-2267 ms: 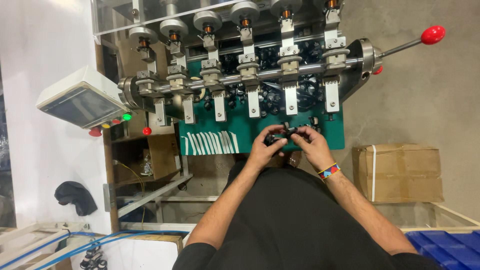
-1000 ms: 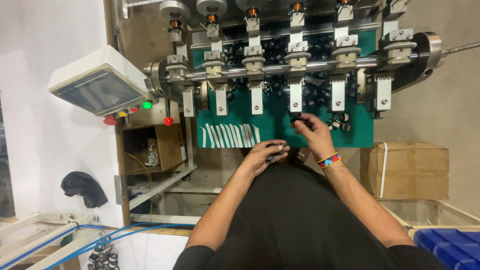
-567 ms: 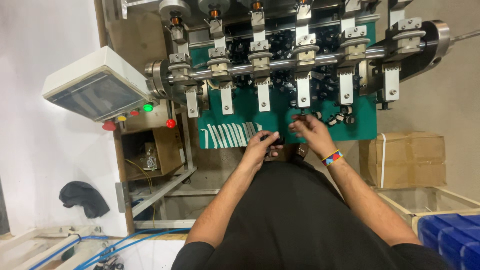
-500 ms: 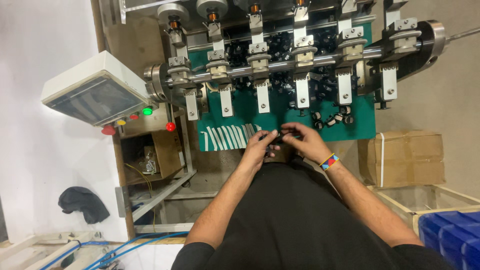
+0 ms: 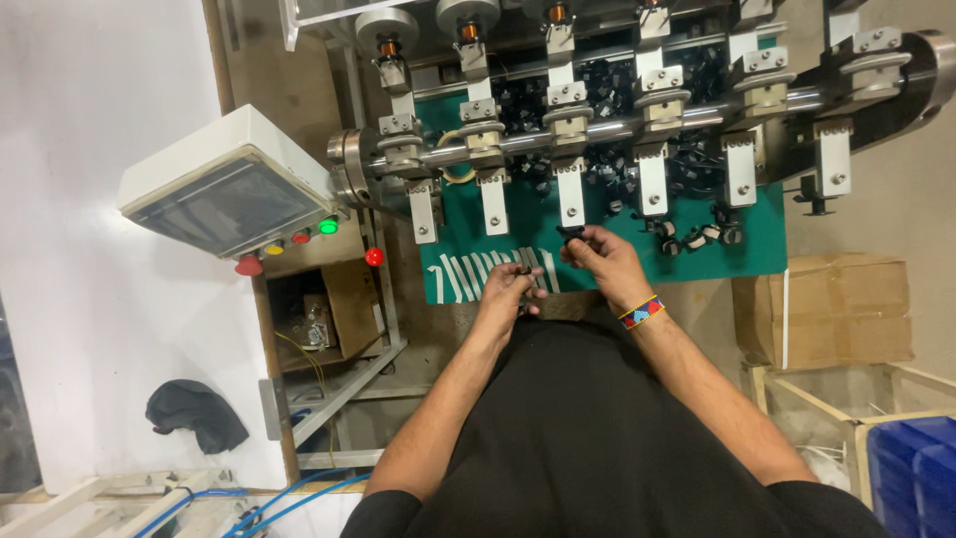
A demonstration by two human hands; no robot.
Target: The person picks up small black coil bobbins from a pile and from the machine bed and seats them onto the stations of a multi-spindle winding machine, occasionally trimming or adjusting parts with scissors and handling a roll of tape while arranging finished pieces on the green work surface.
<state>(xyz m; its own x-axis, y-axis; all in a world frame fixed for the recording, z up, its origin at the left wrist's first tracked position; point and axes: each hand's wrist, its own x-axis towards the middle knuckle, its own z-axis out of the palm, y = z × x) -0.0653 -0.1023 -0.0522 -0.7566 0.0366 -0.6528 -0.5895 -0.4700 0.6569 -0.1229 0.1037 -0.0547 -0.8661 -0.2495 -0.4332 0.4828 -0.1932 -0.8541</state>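
I stand over a green-topped machine (image 5: 757,254) with a steel shaft (image 5: 617,125) carrying a row of white clamp heads. My right hand (image 5: 602,254), with a beaded wristband, pinches a small black part (image 5: 571,233) just below one clamp head. My left hand (image 5: 510,291) is lower and to the left, fingers closed on another small black part (image 5: 522,270) over the white slots (image 5: 478,271) of the green plate. Several loose black parts (image 5: 697,234) lie on the plate to the right.
A white control box (image 5: 224,184) with green, red and yellow lights sticks out at the left. A cardboard box (image 5: 832,309) sits on the floor at right, a blue bin (image 5: 911,468) at the lower right. A dark cloth (image 5: 194,413) lies at lower left.
My hands were together near the plate's front edge; now the right hand has lifted toward a clamp head with a black part, and the left has dropped slightly to the left.
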